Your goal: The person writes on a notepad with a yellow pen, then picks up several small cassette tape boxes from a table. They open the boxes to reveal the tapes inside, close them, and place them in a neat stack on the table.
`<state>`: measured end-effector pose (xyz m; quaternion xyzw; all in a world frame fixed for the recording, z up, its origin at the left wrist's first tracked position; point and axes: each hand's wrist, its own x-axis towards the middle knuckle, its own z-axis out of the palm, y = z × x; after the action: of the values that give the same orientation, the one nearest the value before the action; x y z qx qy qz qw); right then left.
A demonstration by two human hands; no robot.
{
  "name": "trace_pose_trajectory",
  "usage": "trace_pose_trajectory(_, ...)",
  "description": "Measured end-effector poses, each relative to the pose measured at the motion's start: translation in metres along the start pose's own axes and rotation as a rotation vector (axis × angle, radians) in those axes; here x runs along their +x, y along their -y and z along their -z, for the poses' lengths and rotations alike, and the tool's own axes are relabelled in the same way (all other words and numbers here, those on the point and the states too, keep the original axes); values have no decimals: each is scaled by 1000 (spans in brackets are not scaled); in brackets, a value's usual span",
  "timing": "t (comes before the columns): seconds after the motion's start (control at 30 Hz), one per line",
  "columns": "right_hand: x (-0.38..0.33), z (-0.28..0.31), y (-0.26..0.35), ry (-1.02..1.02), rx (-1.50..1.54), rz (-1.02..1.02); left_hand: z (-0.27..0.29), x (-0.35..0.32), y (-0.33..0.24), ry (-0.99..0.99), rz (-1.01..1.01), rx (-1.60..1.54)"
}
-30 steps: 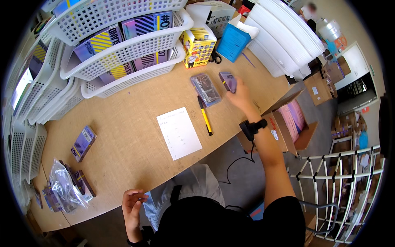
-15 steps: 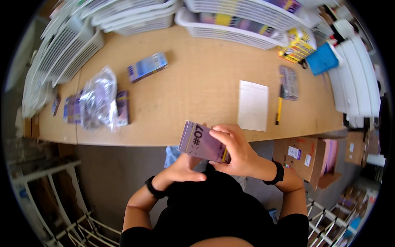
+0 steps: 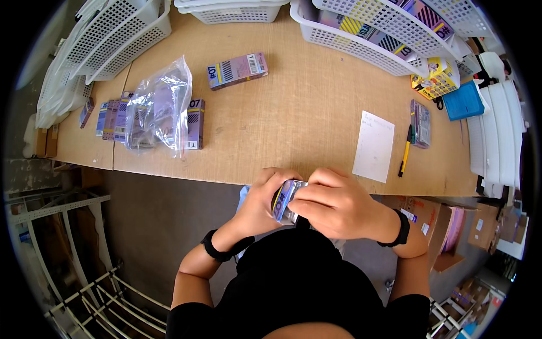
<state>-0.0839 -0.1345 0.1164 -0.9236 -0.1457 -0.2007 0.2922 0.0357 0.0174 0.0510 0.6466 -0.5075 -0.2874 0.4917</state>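
Just off the table's near edge, my left hand (image 3: 262,198) is wrapped round a small purple carton (image 3: 283,202) with dark print, its end turned up. My right hand (image 3: 336,206) is closed at the carton's right side, its bent fingers pressed on the end there. A pale, shiny edge shows between the two hands; whether it is a flap or contents I cannot tell. Another carton (image 3: 237,70) of the same kind lies flat on the table beyond. To the left, a clear plastic bag (image 3: 161,107) lies over several more such cartons (image 3: 195,124).
White baskets (image 3: 361,48) line the table's (image 3: 282,124) back, some holding cartons. At right lie a handwritten paper sheet (image 3: 374,147), a yellow and black pen (image 3: 405,151) and a clear-topped pack (image 3: 420,124). A blue tray (image 3: 464,101) stands beyond. An opened cardboard box (image 3: 443,226) sits below the table.
The carton has been turned from broad face up to end up. My left hand now wraps round it, and my right fingers have shifted to its end. The view has shifted slightly.
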Motion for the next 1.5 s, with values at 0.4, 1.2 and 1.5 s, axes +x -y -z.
trace_pose_trajectory(0.4, -18, -3, -4, 287, 149, -165, 0, 2, -9, -117, 109, 411)
trace_pose_trajectory(1.2, -11, 32, -15, -215, 137, -204, 6, -1, -3, 32, 36, -27)
trace_pose_trajectory(1.5, -4, 33, -33, -366, 890, -636, -1, -11, 10, 519, 384, -1070)
